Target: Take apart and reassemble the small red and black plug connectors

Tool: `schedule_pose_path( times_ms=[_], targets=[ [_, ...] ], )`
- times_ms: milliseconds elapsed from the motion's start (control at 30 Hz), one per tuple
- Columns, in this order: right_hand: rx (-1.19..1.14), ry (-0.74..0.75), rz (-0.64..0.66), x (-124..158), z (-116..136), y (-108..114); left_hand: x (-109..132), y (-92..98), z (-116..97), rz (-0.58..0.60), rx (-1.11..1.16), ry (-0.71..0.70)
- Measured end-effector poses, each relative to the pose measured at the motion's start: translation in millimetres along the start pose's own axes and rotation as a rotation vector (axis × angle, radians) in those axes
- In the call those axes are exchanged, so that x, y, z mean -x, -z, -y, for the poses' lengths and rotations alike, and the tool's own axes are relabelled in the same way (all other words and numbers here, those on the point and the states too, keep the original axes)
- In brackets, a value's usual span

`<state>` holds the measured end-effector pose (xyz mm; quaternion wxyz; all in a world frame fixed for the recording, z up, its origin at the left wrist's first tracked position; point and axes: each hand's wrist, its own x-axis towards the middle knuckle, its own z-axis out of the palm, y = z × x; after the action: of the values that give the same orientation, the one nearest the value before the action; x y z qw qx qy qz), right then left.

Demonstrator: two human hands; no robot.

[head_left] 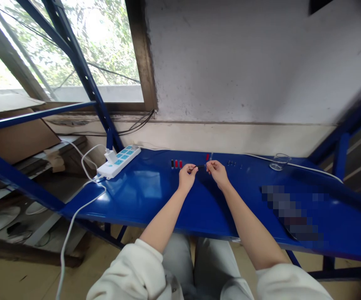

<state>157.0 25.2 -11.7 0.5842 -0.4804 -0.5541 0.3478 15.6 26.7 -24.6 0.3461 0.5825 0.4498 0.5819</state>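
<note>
Both my hands meet over the middle of a blue metal shelf (143, 196). My left hand (187, 175) is closed in a pinch on one end of a small dark thin part (201, 167). My right hand (217, 171) pinches the other end, fingers pressed together. The part is too small to name. Just beyond my left hand stand one black and two red small caps (176, 163). Another red piece (207, 157) lies behind my right hand, and a few tiny dark bits (232, 163) sit to the right of it.
A white power strip with blue sockets (119, 162) lies at the shelf's left end, its white cable (74, 216) hanging to the floor. A clear glass dish (279, 161) stands at the back right, with a white wire (318, 170) running past it. Blue frame struts cross on both sides.
</note>
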Motion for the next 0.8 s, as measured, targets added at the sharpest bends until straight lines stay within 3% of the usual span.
schedule_pose_path(
  times_ms=[400,667,800],
  targets=[
    [-0.073,-0.070,0.111,1.6,-0.4,1.0,1.7,1.6,-4.3,0.090,0.020,0.007],
    [-0.057,-0.065,0.224,4.1,3.5,-4.8,-0.2,4.0,-2.6,-0.036,-0.003,-0.073],
    [0.006,-0.008,0.280,3.8,0.6,-6.7,0.8,5.8,-5.3,-0.035,-0.021,-0.107]
  ],
)
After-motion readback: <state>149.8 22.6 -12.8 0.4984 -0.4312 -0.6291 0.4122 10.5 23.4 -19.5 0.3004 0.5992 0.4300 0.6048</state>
